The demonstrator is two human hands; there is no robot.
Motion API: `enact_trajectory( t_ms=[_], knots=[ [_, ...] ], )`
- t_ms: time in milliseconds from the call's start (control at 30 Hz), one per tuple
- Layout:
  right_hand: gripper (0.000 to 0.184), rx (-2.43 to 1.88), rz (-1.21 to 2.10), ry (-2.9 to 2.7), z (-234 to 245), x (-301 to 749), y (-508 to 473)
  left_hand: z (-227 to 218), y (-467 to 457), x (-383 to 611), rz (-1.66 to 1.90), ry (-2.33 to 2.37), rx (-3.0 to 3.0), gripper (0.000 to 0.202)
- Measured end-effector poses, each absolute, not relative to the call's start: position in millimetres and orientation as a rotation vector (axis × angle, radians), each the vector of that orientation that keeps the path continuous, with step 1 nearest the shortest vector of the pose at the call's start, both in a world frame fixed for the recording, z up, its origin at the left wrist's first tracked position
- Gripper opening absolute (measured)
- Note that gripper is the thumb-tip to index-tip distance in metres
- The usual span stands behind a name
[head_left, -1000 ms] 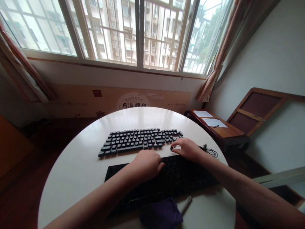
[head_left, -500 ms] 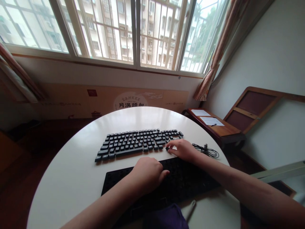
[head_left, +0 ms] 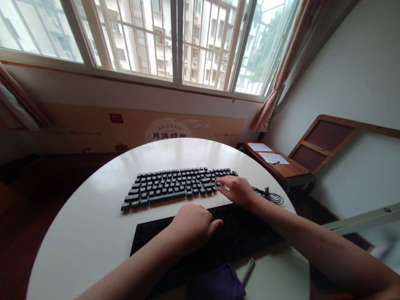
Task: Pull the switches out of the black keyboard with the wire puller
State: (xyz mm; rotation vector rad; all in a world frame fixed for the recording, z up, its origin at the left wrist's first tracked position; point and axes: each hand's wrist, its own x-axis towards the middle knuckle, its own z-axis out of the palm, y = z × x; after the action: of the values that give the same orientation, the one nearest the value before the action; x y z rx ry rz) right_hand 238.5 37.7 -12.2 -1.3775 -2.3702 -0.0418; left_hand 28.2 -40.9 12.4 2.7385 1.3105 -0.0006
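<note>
A set of dark keycaps (head_left: 168,187) lies in keyboard rows on the round white table (head_left: 93,233). Nearer to me lies a black keyboard base (head_left: 246,235). My right hand (head_left: 237,191) reaches to the right end of the keycap rows, its fingertips pinched together on a dark keycap there. My left hand (head_left: 192,225) rests on the black base with its fingers curled under and the thumb out. What those curled fingers hold, if anything, is hidden.
A coiled black cable (head_left: 270,195) lies right of my right hand. A purple cloth (head_left: 218,285) and a pale tool handle (head_left: 248,268) sit at the table's near edge. A low wooden side table (head_left: 287,171) with papers stands to the right. A printed cardboard sheet (head_left: 131,129) leans under the window.
My right hand has moved left and away from me, from beside the black base up to the right end of the keycap rows. My left hand has stayed on the base.
</note>
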Motion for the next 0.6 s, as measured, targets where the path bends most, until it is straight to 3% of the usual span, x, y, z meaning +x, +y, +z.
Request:
enact_trajectory(
  t_ms=[167, 333, 467, 600],
  knots=[
    [0.041, -1.136, -0.015, -2.201, 25, 283, 4, 15, -38, 29, -0.053, 1.301, 2.734, 0.056],
    [0.075, -1.418, 0.556, -1.881, 41, 332, -51, 17, -34, 31, -0.095, 1.308, 2.755, 0.056],
    [0.062, -1.395, 1.130, -1.648, 30, 344, -86, 16, -34, 31, -0.107, 1.304, 2.749, 0.056],
    [0.052, -1.309, 1.272, -1.497, 8, 341, -91, 13, -35, 31, -0.090, 1.322, 2.734, 0.056]
  ],
)
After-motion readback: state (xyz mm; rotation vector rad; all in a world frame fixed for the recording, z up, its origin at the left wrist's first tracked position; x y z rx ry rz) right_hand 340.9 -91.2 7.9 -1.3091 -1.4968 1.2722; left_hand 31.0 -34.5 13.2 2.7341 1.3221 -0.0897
